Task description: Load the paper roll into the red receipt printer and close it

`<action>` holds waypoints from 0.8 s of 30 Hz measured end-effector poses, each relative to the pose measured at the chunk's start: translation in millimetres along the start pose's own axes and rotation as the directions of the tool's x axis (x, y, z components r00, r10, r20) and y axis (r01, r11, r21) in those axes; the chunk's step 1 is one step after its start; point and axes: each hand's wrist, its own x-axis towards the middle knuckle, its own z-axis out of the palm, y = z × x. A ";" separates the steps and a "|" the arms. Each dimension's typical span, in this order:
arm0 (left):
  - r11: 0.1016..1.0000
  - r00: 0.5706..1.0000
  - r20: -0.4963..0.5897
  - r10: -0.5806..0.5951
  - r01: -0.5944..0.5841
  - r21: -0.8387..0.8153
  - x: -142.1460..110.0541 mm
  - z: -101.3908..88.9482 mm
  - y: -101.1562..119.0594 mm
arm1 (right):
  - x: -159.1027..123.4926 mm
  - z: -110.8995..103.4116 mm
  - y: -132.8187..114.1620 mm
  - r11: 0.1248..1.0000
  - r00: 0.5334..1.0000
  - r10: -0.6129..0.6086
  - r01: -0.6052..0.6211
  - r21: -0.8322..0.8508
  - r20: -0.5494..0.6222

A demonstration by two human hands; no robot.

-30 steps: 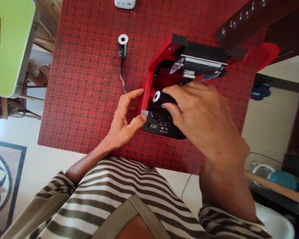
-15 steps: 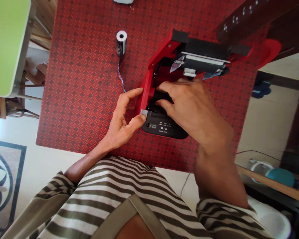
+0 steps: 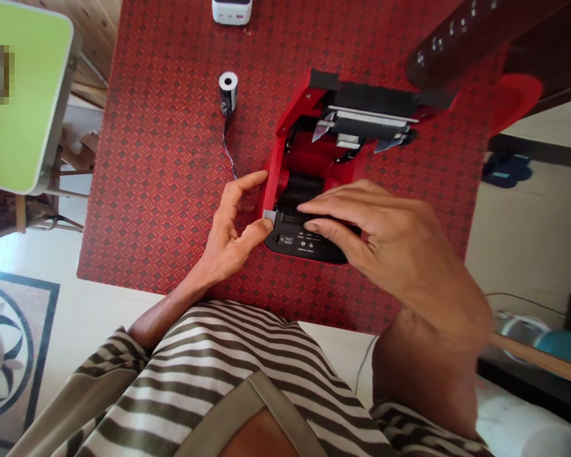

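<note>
A red and black printer (image 3: 314,251), probably for labels or receipts, stands on the table with its lid (image 3: 371,101) raised. Inside its bay lies a dark roller-like part (image 3: 304,186). My left hand (image 3: 235,231) grips the printer's left side, thumb on the grey front corner and fingers along the outer red wall. Over the front panel hovers my right hand (image 3: 385,235), its thumb and fingers apart with nothing visible between them; it covers the right part of the bay. A small black and white roll (image 3: 228,94) stands upright left of the printer.
A thin twisted cord (image 3: 229,155) runs from near the roll towards my left hand. At the far edge sits a white device (image 3: 232,11). A dark brown glossy column-like object (image 3: 450,44) and a red round object (image 3: 516,101) are at far right. A green table (image 3: 23,127) stands left.
My right hand has drawn back out of the printer's bay towards me, uncovering the dark part inside. My left hand keeps its hold. The view has shifted slightly, showing more of the white device.
</note>
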 end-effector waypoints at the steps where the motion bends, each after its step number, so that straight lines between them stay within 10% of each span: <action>1: 1.000 1.000 -0.004 0.003 -0.003 0.003 0.3 -0.4 -1.1 | 0.0 4.0 2.1 1.000 1.000 0.004 -0.004 0.013 -0.028; 17: 0.951 0.975 0.015 0.220 -0.218 0.217 48.8 -35.4 25.1 | 5.9 13.8 28.7 0.993 0.994 -0.052 0.062 0.104 -0.097; 24: 0.962 0.983 -0.031 0.181 -0.171 0.212 76.6 -30.5 31.6 | -3.1 25.7 18.0 0.990 0.950 -0.084 0.114 0.085 -0.300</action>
